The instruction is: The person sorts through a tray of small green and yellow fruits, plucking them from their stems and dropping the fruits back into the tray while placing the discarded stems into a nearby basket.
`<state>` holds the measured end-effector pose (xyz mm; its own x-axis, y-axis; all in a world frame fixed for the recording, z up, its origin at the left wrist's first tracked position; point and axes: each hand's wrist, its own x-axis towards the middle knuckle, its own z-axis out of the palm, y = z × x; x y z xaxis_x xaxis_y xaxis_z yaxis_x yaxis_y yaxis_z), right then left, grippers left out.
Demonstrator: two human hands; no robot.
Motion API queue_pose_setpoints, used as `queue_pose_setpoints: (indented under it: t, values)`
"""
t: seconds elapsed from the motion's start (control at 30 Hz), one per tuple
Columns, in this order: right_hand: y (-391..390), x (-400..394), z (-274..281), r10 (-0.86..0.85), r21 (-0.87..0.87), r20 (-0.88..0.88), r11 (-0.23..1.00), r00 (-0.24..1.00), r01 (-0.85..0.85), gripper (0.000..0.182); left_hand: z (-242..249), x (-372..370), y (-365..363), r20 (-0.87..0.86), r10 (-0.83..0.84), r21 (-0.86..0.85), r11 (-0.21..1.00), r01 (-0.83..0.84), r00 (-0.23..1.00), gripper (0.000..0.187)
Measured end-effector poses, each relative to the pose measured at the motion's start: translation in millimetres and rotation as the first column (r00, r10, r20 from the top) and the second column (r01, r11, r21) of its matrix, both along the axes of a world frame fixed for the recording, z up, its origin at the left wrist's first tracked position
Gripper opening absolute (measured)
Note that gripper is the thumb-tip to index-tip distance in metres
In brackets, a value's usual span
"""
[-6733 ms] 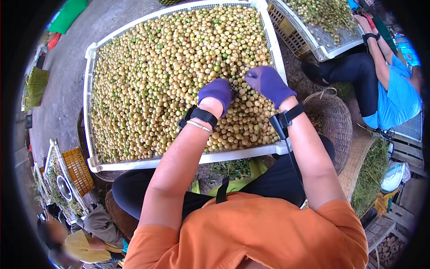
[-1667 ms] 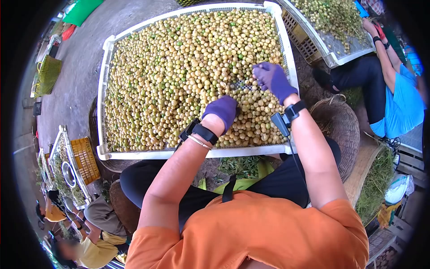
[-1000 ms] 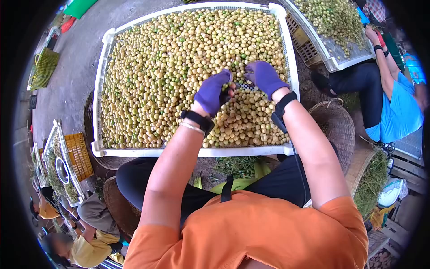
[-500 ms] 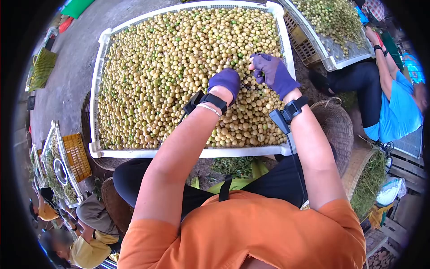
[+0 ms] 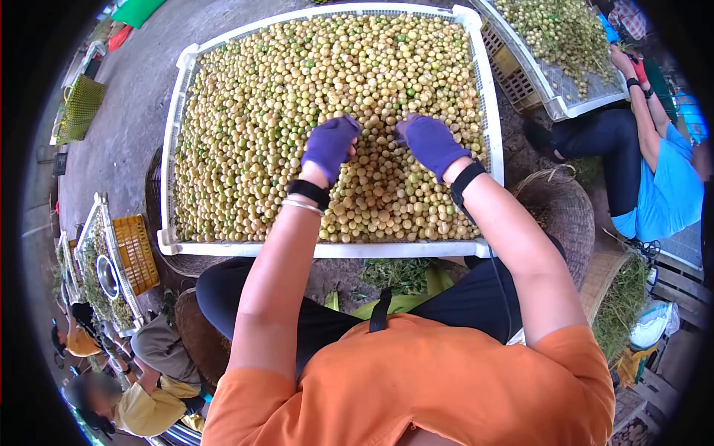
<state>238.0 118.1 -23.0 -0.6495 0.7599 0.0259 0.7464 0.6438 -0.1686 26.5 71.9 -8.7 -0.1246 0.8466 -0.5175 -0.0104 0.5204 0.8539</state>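
Note:
A wide white-rimmed tray (image 5: 335, 250) in front of me is filled with small round yellow-tan fruits (image 5: 260, 111), a few of them green. My left hand (image 5: 331, 151), in a purple glove with bare fingertips, is over the middle of the fruits with its fingers curled inward. To its right, my right hand (image 5: 433, 143), gloved the same way, bends down with its fingertips close together at the fruits. Whatever is in either hand is hidden by the fingers. Between the two hands, the fruits lie in shadow.
Woven baskets (image 5: 561, 212) stand below the tray's right side. A second tray (image 5: 569, 110) of fruits with stems is at upper right, beside a person in a blue shirt (image 5: 654, 189). At left are a yellow crate (image 5: 135, 256) and a person in a yellow shirt (image 5: 145, 409).
My hands have moved apart: the left went left and slightly up, the right shifted down and left from its raised position. The view has shifted slightly.

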Motion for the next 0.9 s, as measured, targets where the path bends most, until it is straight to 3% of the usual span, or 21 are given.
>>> queue_pose_setpoints:
  t: [0.03,0.07,0.1,0.13,0.17,0.2,0.23,0.27,0.3,0.37,0.4,0.43,0.5,0.53,0.57,0.63,0.67,0.7,0.77,0.83,0.9]
  values:
    - [2,1,0,-0.008,-0.033,-0.033,0.999,0.999,0.007,0.014,-14,2,5,-0.435,-0.322,0.079,0.916,0.392,0.841,0.021]
    - [4,2,-1,-0.016,-0.068,-0.068,0.998,0.998,0.011,0.014,-27,3,10,-0.824,-0.341,0.051,0.75,0.659,0.452,0.023]
    - [7,1,-3,-0.025,-0.103,-0.103,0.995,0.994,0.014,0.014,-3,23,11,-0.81,-0.498,-0.141,0.678,0.721,0.31,0.025]
    - [13,2,-3,-0.043,-0.143,-0.121,0.989,0.992,0.025,0.02,-2,36,6,-0.77,-0.532,-0.171,0.704,0.689,0.353,0.027]
    - [13,4,8,-0.235,-0.366,-0.264,0.922,0.936,0.128,0.021,-1,45,1,-0.727,-0.562,-0.204,0.727,0.656,0.396,0.03]
    - [11,6,28,-0.437,-0.583,-0.348,0.794,0.83,0.174,0.022,5,52,-8,-0.676,-0.64,-0.226,0.652,0.724,0.365,0.03]
    - [10,9,39,-0.631,-0.772,-0.362,0.616,0.686,0.159,0.023,8,56,-19,-0.705,-0.678,-0.173,0.45,0.876,0.21,0.031]
    - [13,23,30,-0.637,-0.789,-0.535,0.612,0.555,-0.059,0.022,11,54,-28,-0.626,-0.731,-0.137,0.445,0.885,0.271,0.032]
    - [7,23,36,-0.73,-0.799,-0.602,0.55,0.325,-0.243,0.026,29,53,-38,-0.538,-0.778,-0.103,0.442,0.891,0.324,0.033]
    - [13,26,35,-0.946,-0.81,-0.325,0.265,0.024,-0.524,0.023,21,31,-50,-0.318,-0.685,0.062,0.675,0.735,0.656,0.025]
    - [12,25,30,-0.905,-0.816,-0.422,0.357,0.048,-0.455,0.021,11,16,-53,-0.168,-0.618,0.16,0.752,0.639,0.768,0.024]
    - [8,24,34,-0.869,-0.851,-0.464,0.385,0.168,-0.358,0.02,21,9,-55,0.212,-0.357,-0.064,0.924,0.377,0.91,0.023]
    - [-1,16,44,-0.766,-0.869,-0.49,0.468,0.416,-0.162,0.019,28,0,-49,0.245,-0.044,-0.017,0.999,0.05,0.969,0.022]
    - [-7,3,49,-0.714,-0.866,-0.46,0.493,0.528,-0.087,0.018,21,-5,-39,0.137,0.018,-0.015,1.0,-0.016,0.99,0.022]
    - [-15,-8,49,-0.66,-0.859,-0.403,0.511,0.634,-0.015,0.018,10,-9,-31,-0.041,-0.036,0.03,0.999,0.037,0.999,0.019]
    - [-17,-11,10,-0.141,-0.493,-0.474,0.86,0.869,-0.129,0.022,-11,7,-25,-0.353,-0.067,0.33,0.925,0.191,0.933,0.025]
    - [-12,-11,1,-0.026,-0.414,-0.308,0.904,0.951,-0.11,0.024,-25,7,-15,-0.773,-0.218,0.159,0.843,0.514,0.596,0.031]
    - [-9,-9,4,-0.112,-0.446,-0.304,0.894,0.946,-0.037,0.025,14,15,-11,-0.744,-0.533,-0.149,0.721,0.677,0.403,0.034]
    - [-1,-1,11,-0.283,-0.506,-0.281,0.856,0.917,0.109,0.027,9,18,-20,-0.786,-0.517,-0.185,0.719,0.67,0.339,0.034]
    - [7,15,10,-0.413,-0.523,-0.286,0.823,0.865,0.22,0.03,3,16,-28,-0.683,-0.685,-0.341,0.606,0.718,0.254,0.036]
    - [13,22,11,-0.405,-0.417,-0.24,0.864,0.882,0.283,0.028,8,10,-46,-0.621,-0.768,-0.366,0.463,0.807,0.158,0.036]
